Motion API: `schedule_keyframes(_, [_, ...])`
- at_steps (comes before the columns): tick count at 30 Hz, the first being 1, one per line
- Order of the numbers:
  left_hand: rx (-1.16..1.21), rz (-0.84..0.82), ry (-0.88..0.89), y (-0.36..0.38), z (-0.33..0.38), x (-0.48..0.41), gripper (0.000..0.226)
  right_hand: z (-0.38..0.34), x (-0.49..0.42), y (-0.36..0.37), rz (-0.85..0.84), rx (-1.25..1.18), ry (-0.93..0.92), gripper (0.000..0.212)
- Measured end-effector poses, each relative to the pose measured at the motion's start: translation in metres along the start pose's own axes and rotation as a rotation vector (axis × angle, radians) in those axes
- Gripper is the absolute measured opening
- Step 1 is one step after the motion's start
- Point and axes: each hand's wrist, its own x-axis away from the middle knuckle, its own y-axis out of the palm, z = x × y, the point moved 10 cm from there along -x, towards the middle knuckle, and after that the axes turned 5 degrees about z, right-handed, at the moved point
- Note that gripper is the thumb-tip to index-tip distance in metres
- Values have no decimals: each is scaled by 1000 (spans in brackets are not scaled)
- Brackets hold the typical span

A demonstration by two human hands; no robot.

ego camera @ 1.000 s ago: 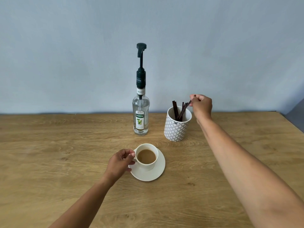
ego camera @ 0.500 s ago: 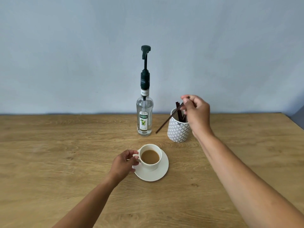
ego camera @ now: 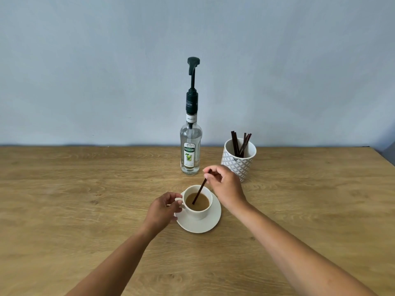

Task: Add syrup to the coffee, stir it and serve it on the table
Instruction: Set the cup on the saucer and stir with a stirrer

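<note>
A white cup of milky coffee (ego camera: 197,202) stands on a white saucer (ego camera: 203,224) in the middle of the wooden table (ego camera: 85,199). My left hand (ego camera: 163,209) pinches the cup's handle on its left side. My right hand (ego camera: 224,185) holds a dark stir stick (ego camera: 198,192) by its top end, and the stick's lower tip dips into the coffee. Behind the cup stands a clear syrup bottle (ego camera: 190,150) with a dark pump on top, upright and untouched.
A white patterned holder (ego camera: 238,162) with several more dark stir sticks stands at the back right, just behind my right hand. A pale blue wall rises behind the table's far edge. The table's right edge shows at far right.
My right hand drew one stir stick out of the holder, carried it down and left, and its tip is now in the coffee. My left hand stayed on the cup's handle.
</note>
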Motion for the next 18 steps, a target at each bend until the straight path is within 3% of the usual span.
schedule_keyframes(8, [7,13,10,0,-1,0,10,-19,23,22,-127,64,-138,8])
schedule_keyframes(13, [26,5,6,-1,-1,0,10,-6,28,40,-284,244,-98,9])
schedule_keyframes(18, [27,-3,0,0,-1,0,10,1,29,33,-292,325,-95,10])
